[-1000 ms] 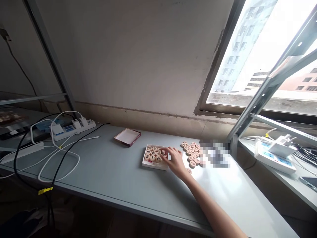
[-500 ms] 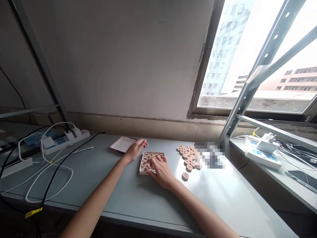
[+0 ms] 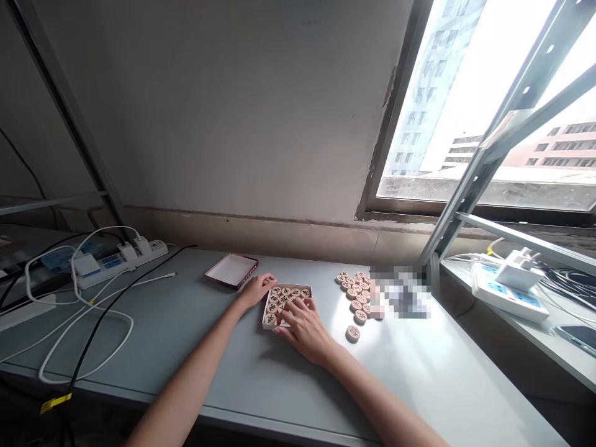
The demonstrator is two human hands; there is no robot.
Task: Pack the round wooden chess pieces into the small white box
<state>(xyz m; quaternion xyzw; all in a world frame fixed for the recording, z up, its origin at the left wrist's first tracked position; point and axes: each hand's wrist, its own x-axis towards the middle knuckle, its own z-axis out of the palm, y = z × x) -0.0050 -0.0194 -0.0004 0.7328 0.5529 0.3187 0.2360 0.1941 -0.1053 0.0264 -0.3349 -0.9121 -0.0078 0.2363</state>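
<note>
From the head view, a plain grey wall is seen behind a pale desk, lit from the right by a window. On the left, a power strip is trailed by loose cables. In the middle, a shallow box is found, part-covered by the hands, with dark-lettered discs laid flat in rows inside. And here the left grip is rested at the far left corner; whether the rim is pinched there cannot be told. Over the near half, the right grip is spread, fingers curled down into the box, thumb low at the near edge; whether a disc is held is hidden.

Out to the right, red-lettered discs are clustered, partly lost in blur, with a single disc set apart, nearer. An upturned lid is placed behind and left.

As for handling: the discs look wooden, so light, stiff, smooth-faced and hardly fragile. Each is best taken by its rounded side, between thumb and fingertips. The box looks like thin card, best steadied at a corner, without its walls being squeezed.
</note>
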